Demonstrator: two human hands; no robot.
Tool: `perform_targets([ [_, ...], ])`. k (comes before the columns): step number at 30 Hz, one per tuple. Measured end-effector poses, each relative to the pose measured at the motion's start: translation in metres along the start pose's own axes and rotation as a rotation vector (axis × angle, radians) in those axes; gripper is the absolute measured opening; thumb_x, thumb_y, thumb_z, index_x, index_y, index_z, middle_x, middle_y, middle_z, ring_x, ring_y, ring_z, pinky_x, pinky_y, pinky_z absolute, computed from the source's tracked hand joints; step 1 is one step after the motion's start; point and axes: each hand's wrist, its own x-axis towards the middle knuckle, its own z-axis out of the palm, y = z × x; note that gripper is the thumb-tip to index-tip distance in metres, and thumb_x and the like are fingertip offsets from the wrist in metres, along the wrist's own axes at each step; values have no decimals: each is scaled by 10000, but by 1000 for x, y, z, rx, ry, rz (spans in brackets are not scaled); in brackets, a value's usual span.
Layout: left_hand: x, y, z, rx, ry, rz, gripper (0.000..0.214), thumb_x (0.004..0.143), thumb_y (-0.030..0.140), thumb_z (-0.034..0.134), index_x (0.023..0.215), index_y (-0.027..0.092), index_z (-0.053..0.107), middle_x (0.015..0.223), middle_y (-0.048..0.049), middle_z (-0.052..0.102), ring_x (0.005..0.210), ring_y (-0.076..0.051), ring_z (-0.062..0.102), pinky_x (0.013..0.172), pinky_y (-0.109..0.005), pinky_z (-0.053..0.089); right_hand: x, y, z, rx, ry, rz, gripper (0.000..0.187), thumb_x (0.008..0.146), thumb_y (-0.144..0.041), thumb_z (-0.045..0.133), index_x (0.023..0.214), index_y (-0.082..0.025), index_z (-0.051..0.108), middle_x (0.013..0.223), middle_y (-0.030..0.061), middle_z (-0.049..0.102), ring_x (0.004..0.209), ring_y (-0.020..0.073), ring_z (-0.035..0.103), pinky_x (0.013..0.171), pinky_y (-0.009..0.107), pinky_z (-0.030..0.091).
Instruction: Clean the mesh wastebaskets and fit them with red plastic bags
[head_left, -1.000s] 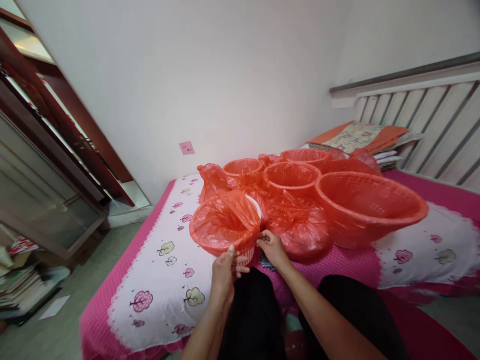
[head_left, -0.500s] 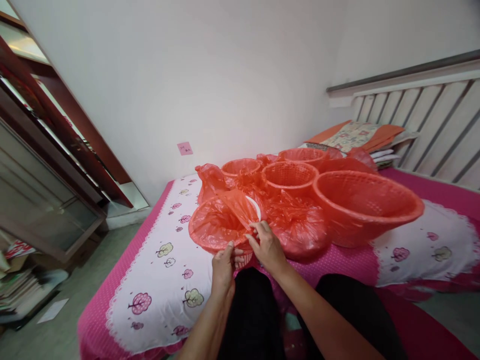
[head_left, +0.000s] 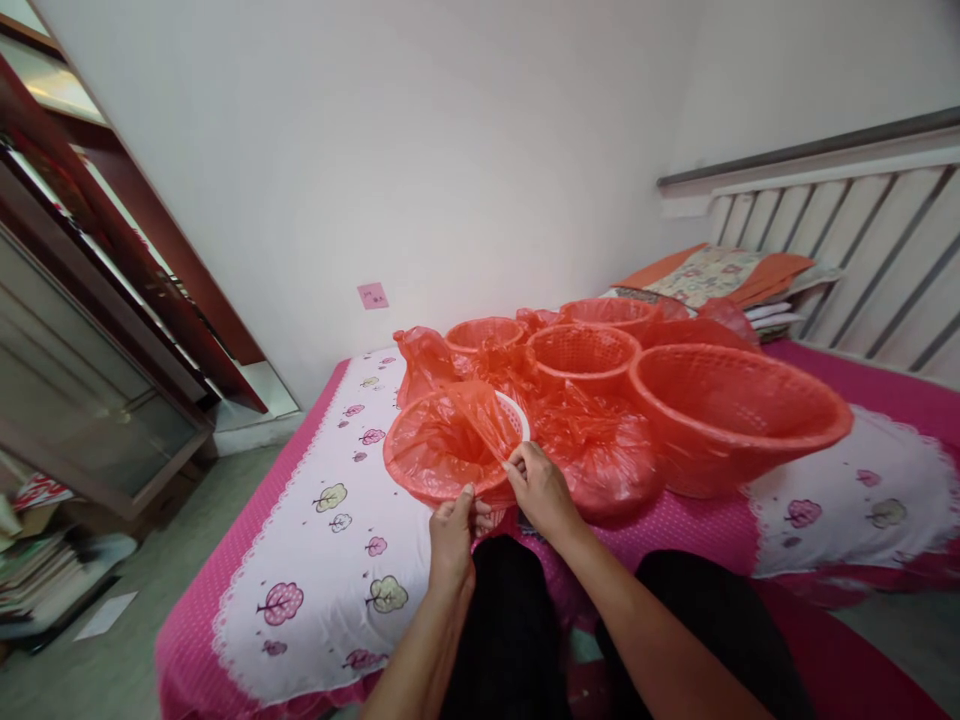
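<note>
Across the bed [head_left: 191, 620], the group of baskets lies as it did a second ago; the change is at the front, near the person's knees. There the white perforated basket [head_left: 517, 410] stands with a thin red plastic bag [head_left: 427, 440] lining it. The right hand [head_left: 541, 490], a second ago low beside the rim, has come up and now pinches the bag's edge, its grip closed on the film. The bag is drawn into a taut fold, and a wider strip of bare white rim and holes shows on the far right side, so the covering looks incomplete there. The left hand [head_left: 454, 525] keeps its grip closed at the near rim, thumb above.

Of the other containers, the large basket [head_left: 720, 450] at the right is the widest, its perforated inner wall in view. The middle basket [head_left: 581, 350] shows a lattice inside; behind it are the back-left basket [head_left: 486, 333] and the back-right basket [head_left: 609, 312], their depths hidden. Between, crumpled red film [head_left: 600, 440] hides whatever it covers.
</note>
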Motion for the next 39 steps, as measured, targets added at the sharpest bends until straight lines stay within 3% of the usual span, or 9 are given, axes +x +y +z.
perform_targets([
  [6,2,0,-2,11,1,16,472,608,562,899,631,145,678,603,-70,729,471,-130,617,490,-237,417,0,-3,-2,6,18,14,102,953,-336,574,903,-247,561,873,35,639,745,203,612,704,331,482],
  [12,2,-4,-1,24,4,17,496,574,560,918,641,121,697,610,-87,729,477,-137,625,514,-249,436,3,1,0,30,33,32,162,934,-286,539,785,-262,482,828,28,600,741,206,583,698,334,455],
  [21,9,11,-20,0,61,32,403,609,498,854,585,192,593,507,12,622,459,-123,572,508,-250,418,1,25,-1,134,130,157,201,955,-413,506,813,-278,462,771,24,613,739,232,603,750,371,483],
  [27,15,16,-25,-36,95,37,342,613,441,808,591,202,565,488,41,566,452,-106,530,501,-242,412,-1,47,17,299,140,332,257,906,-500,540,784,-284,473,617,1,625,577,223,636,615,353,518],
  [33,17,18,-22,-106,122,57,358,590,449,817,612,209,552,497,59,552,463,-90,512,505,-233,416,-13,62,36,472,50,521,347,854,-576,552,712,-268,478,535,7,621,472,202,651,441,279,478],
  [36,17,20,-23,-112,152,77,416,598,496,838,608,215,531,484,71,534,450,-81,496,496,-227,409,-16,64,39,505,2,545,352,812,-568,602,681,-253,515,530,10,624,451,203,651,403,267,463],
  [39,13,20,-25,-85,158,74,502,602,593,877,653,203,565,511,59,578,450,-89,526,494,-231,417,-12,66,33,488,32,518,313,797,-542,621,764,-233,589,616,30,675,507,210,676,437,282,496],
])
